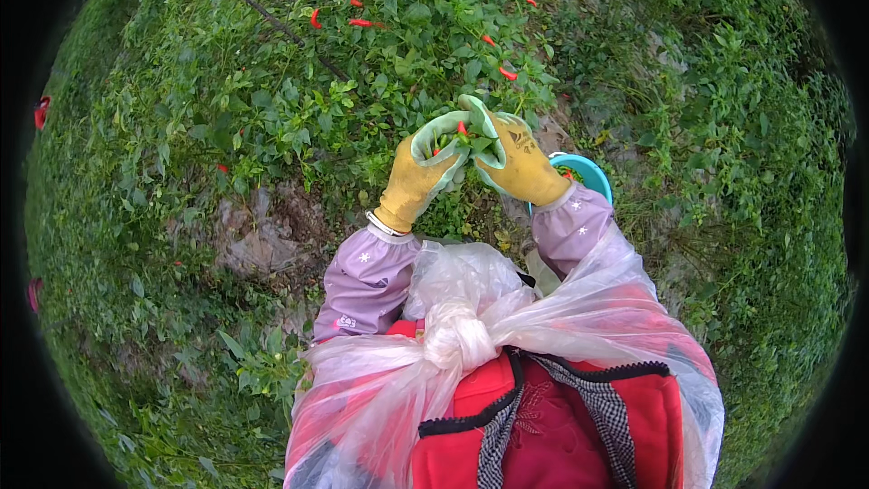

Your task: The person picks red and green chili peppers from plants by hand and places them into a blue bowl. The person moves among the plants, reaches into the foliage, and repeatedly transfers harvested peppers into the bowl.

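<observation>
My left hand (424, 166), in a yellow and pale green coated glove, is cupped around several chili peppers (445, 141), green with some red. Against it on the right is my right hand (512, 153), in a matching glove, its fingers bent over green leaves or peppers beside a red pepper tip (462, 128); what exactly it grips is hidden. Just beyond both hands stands a chili plant (421, 47) bearing ripe red chilies (507, 73). A light blue bucket (597, 180) with red and green peppers inside is partly covered by my right wrist.
Dense chili plants (733, 115) grow on both sides. Torn plastic film (261, 238) lies on the soil at the left. A thin dark stick (285, 30) leans among the leaves. Clear plastic sheeting (461, 339) is knotted over my red jacket.
</observation>
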`<state>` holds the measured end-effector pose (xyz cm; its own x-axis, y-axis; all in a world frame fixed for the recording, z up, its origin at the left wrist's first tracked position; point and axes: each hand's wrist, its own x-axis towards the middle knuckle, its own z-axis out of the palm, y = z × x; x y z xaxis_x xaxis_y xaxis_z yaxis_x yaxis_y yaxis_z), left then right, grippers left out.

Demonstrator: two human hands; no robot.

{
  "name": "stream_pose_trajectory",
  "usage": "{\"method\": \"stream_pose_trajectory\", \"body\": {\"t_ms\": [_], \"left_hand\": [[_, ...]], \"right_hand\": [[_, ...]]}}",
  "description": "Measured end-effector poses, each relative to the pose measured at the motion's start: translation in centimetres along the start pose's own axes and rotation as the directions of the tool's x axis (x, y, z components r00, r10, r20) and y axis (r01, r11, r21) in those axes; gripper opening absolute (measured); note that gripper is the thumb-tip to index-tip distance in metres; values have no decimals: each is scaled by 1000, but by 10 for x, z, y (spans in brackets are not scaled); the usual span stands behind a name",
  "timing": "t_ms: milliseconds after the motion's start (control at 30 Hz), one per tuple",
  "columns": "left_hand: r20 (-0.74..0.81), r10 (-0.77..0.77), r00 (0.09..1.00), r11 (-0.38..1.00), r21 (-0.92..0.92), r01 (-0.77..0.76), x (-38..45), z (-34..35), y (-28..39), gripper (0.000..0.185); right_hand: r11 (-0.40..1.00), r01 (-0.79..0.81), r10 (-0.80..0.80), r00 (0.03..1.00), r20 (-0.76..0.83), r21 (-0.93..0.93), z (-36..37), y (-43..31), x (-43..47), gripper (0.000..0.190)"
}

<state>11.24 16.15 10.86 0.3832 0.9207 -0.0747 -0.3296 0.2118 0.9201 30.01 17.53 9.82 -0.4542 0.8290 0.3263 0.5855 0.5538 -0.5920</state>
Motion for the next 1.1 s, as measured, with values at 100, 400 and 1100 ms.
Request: {"method": "stream_pose_trajectory", "body": {"t_ms": [100,400,1100], "left_hand": [[-25,-8,1000,1000,-28,8,2,-1,-2,31],[-160,-60,985,904,-428,-15,10,7,-30,21],[-170,-374,912,469,-883,28,31,-25,-61,17]], "right_hand": [[999,31,-31,999,-14,-29,-6,-5,2,71],[973,-197,226,916,-330,119,-10,-11,-9,35],[81,-190,680,728,85,978,-12,-8,-22,26]]}}
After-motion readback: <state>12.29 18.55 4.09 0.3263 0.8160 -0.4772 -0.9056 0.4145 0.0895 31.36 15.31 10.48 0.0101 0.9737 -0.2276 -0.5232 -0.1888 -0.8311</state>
